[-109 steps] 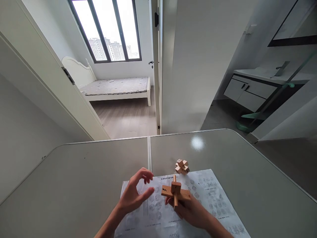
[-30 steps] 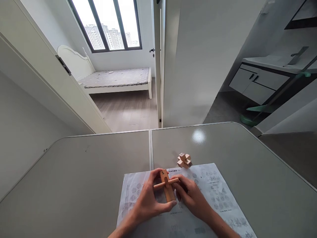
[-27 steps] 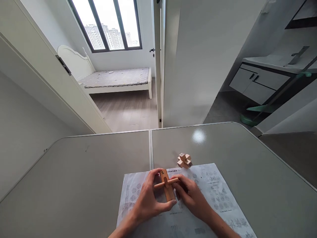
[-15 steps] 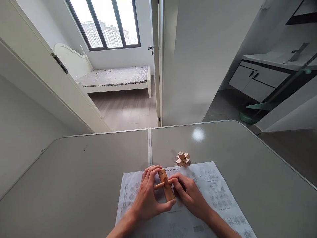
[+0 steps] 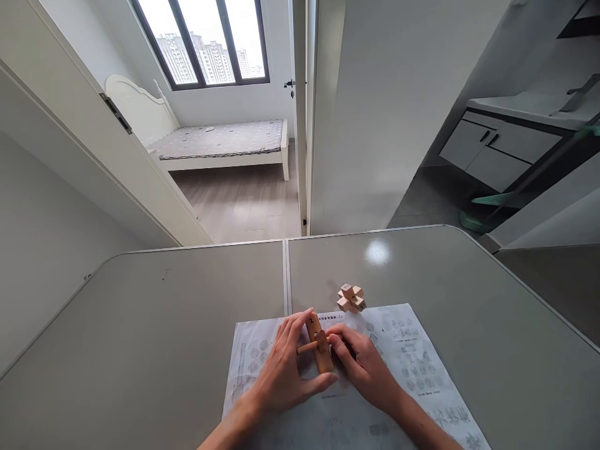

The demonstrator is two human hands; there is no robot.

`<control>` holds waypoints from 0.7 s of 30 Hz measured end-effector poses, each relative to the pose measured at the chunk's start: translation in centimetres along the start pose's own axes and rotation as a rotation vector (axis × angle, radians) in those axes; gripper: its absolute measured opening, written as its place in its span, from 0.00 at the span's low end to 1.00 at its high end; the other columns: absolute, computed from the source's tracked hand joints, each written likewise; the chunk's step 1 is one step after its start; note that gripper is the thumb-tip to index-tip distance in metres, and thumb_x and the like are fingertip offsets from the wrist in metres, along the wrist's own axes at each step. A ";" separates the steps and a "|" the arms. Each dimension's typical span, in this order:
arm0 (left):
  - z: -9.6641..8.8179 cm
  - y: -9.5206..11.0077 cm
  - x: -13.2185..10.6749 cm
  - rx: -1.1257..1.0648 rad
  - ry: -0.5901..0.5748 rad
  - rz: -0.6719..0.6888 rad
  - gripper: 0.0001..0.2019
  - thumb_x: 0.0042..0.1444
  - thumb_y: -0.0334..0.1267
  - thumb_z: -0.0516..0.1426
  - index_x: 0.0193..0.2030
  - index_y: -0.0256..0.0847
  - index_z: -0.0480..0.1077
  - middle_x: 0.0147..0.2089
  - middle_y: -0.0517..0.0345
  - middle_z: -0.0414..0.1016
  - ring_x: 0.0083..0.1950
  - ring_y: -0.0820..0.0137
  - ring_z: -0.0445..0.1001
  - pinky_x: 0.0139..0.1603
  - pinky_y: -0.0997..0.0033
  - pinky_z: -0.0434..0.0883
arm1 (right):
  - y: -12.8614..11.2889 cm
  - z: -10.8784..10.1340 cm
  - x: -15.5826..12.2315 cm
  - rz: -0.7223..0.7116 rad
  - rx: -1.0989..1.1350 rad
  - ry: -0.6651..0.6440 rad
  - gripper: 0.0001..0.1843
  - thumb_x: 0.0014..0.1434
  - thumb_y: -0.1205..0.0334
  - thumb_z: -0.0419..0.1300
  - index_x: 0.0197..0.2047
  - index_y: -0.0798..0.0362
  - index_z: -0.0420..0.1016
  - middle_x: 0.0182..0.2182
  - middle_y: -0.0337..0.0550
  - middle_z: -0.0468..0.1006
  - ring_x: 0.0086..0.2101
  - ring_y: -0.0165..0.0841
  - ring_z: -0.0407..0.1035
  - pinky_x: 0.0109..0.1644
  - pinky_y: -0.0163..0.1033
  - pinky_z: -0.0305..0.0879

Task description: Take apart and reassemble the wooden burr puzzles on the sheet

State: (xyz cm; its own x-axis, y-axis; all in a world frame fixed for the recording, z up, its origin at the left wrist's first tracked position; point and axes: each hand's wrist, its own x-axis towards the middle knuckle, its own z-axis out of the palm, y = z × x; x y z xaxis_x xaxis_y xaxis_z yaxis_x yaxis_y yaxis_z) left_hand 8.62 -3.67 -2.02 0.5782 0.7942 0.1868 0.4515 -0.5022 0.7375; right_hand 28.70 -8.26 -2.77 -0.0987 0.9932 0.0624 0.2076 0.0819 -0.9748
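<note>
I see left hand (image 5: 280,370) clamping block (image 5: 324,360), right hand (image 5: 363,362) pinching dowel (image 5: 307,348) near sheet's (image 5: 347,422) top edge; likely light, stiff, best held by ends.

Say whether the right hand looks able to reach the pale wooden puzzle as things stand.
Probably yes: the right hand grips the wooden rod, but the pale wooden puzzle sits just beyond that hand, with nothing visible standing between.
</note>
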 end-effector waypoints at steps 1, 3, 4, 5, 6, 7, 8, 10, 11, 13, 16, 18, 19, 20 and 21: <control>0.0 0.0 0.0 -0.010 -0.002 -0.003 0.54 0.45 0.35 0.74 0.75 0.56 0.50 0.68 0.49 0.68 0.68 0.52 0.70 0.67 0.45 0.74 | 0.1 0.0 0.0 0.001 0.003 -0.001 0.21 0.78 0.47 0.48 0.42 0.49 0.75 0.36 0.43 0.81 0.36 0.37 0.73 0.40 0.40 0.67; 0.0 0.1 0.0 -0.028 0.009 -0.009 0.54 0.45 0.36 0.74 0.74 0.57 0.51 0.68 0.50 0.68 0.68 0.53 0.71 0.66 0.46 0.74 | 0.2 0.0 -0.1 0.003 0.009 -0.005 0.21 0.78 0.47 0.48 0.42 0.49 0.75 0.36 0.43 0.81 0.36 0.38 0.73 0.40 0.40 0.68; -0.1 0.1 0.0 -0.034 0.021 -0.013 0.53 0.45 0.36 0.74 0.74 0.57 0.51 0.69 0.51 0.69 0.68 0.53 0.71 0.67 0.47 0.74 | 0.2 0.0 -0.1 0.002 0.010 -0.006 0.20 0.78 0.48 0.48 0.43 0.49 0.75 0.36 0.42 0.80 0.35 0.38 0.73 0.40 0.41 0.68; -0.1 0.2 -0.1 -0.040 0.035 -0.022 0.52 0.45 0.36 0.74 0.74 0.57 0.52 0.69 0.51 0.69 0.68 0.53 0.72 0.67 0.48 0.74 | 0.2 0.0 -0.1 -0.002 0.011 -0.006 0.20 0.78 0.48 0.48 0.45 0.49 0.76 0.36 0.42 0.80 0.35 0.38 0.72 0.40 0.41 0.68; -0.1 0.2 -0.1 -0.044 0.050 -0.034 0.51 0.45 0.36 0.74 0.73 0.57 0.53 0.69 0.52 0.70 0.68 0.54 0.72 0.67 0.48 0.74 | 0.1 0.0 0.0 -0.009 0.013 -0.007 0.19 0.78 0.48 0.48 0.46 0.48 0.77 0.37 0.43 0.80 0.36 0.38 0.73 0.41 0.41 0.68; -0.2 0.3 -0.1 -0.049 0.064 -0.047 0.50 0.44 0.35 0.74 0.72 0.57 0.54 0.68 0.52 0.71 0.67 0.54 0.74 0.66 0.49 0.75 | 0.1 -0.1 0.0 -0.020 0.016 -0.007 0.19 0.78 0.48 0.48 0.48 0.48 0.77 0.38 0.43 0.80 0.37 0.39 0.73 0.41 0.41 0.69; -0.3 0.4 -0.1 -0.054 0.077 -0.058 0.49 0.44 0.35 0.73 0.71 0.56 0.56 0.67 0.53 0.72 0.66 0.54 0.75 0.65 0.50 0.75 | 0.0 -0.1 0.0 -0.036 0.019 -0.008 0.19 0.78 0.49 0.48 0.49 0.48 0.77 0.39 0.44 0.80 0.39 0.39 0.73 0.43 0.42 0.70; -0.6 0.6 0.0 -0.074 0.096 -0.074 0.47 0.42 0.34 0.73 0.68 0.55 0.59 0.65 0.54 0.74 0.63 0.54 0.77 0.63 0.52 0.77 | -0.2 -0.1 0.1 -0.078 0.021 -0.014 0.20 0.78 0.49 0.48 0.49 0.47 0.78 0.43 0.47 0.79 0.42 0.41 0.74 0.47 0.44 0.70; -0.7 0.7 0.0 -0.091 0.101 -0.075 0.46 0.41 0.34 0.73 0.67 0.55 0.60 0.64 0.55 0.74 0.62 0.54 0.77 0.63 0.53 0.77 | -0.3 -0.2 0.1 -0.097 0.019 -0.021 0.21 0.78 0.50 0.47 0.49 0.47 0.79 0.45 0.48 0.79 0.44 0.42 0.74 0.48 0.44 0.71; -0.9 0.7 0.1 -0.134 0.109 -0.062 0.45 0.40 0.34 0.73 0.66 0.53 0.61 0.64 0.54 0.74 0.62 0.54 0.77 0.63 0.53 0.77 | -0.4 -0.3 0.1 -0.119 0.014 -0.044 0.22 0.79 0.50 0.46 0.47 0.47 0.80 0.48 0.50 0.78 0.45 0.42 0.73 0.50 0.45 0.71; -1.1 0.6 0.1 -0.198 0.106 -0.022 0.46 0.40 0.35 0.72 0.67 0.52 0.61 0.64 0.51 0.72 0.63 0.53 0.75 0.64 0.52 0.75 | -0.5 -0.4 0.1 -0.129 0.004 -0.079 0.22 0.78 0.50 0.47 0.46 0.48 0.80 0.47 0.50 0.77 0.45 0.42 0.73 0.50 0.45 0.71; -1.1 0.5 0.1 -0.231 0.089 -0.003 0.46 0.40 0.36 0.72 0.68 0.51 0.61 0.65 0.49 0.70 0.64 0.52 0.73 0.65 0.51 0.74 | -0.5 -0.4 0.1 -0.140 0.000 -0.094 0.21 0.78 0.50 0.48 0.45 0.48 0.80 0.48 0.50 0.77 0.46 0.43 0.73 0.51 0.46 0.71; -1.1 0.4 0.1 -0.245 0.073 -0.001 0.47 0.40 0.36 0.72 0.68 0.50 0.61 0.65 0.48 0.68 0.65 0.51 0.72 0.65 0.51 0.73 | -0.5 -0.4 0.1 -0.141 0.003 -0.099 0.21 0.78 0.50 0.48 0.46 0.48 0.80 0.48 0.50 0.77 0.46 0.43 0.73 0.51 0.46 0.70; -1.2 0.4 0.0 -0.260 0.057 -0.003 0.47 0.40 0.37 0.72 0.68 0.50 0.61 0.65 0.47 0.67 0.66 0.51 0.72 0.65 0.51 0.74 | -0.4 -0.4 0.1 -0.134 0.009 -0.099 0.20 0.78 0.49 0.49 0.47 0.48 0.80 0.48 0.50 0.77 0.45 0.42 0.73 0.49 0.45 0.70; -1.2 0.4 0.0 -0.271 0.047 -0.008 0.47 0.39 0.37 0.73 0.68 0.49 0.62 0.65 0.47 0.67 0.66 0.50 0.71 0.64 0.51 0.74 | -0.3 -0.4 0.1 -0.121 0.018 -0.092 0.20 0.78 0.49 0.49 0.48 0.48 0.79 0.48 0.50 0.77 0.43 0.41 0.73 0.46 0.44 0.70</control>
State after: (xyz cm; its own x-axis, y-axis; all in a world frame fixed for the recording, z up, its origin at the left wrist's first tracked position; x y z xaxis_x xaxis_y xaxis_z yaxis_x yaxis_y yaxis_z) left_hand 8.04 -3.46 -0.92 0.5401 0.8160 0.2059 0.2541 -0.3913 0.8845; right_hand 29.02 -8.17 -2.39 -0.2106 0.9644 0.1601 0.1719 0.1978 -0.9651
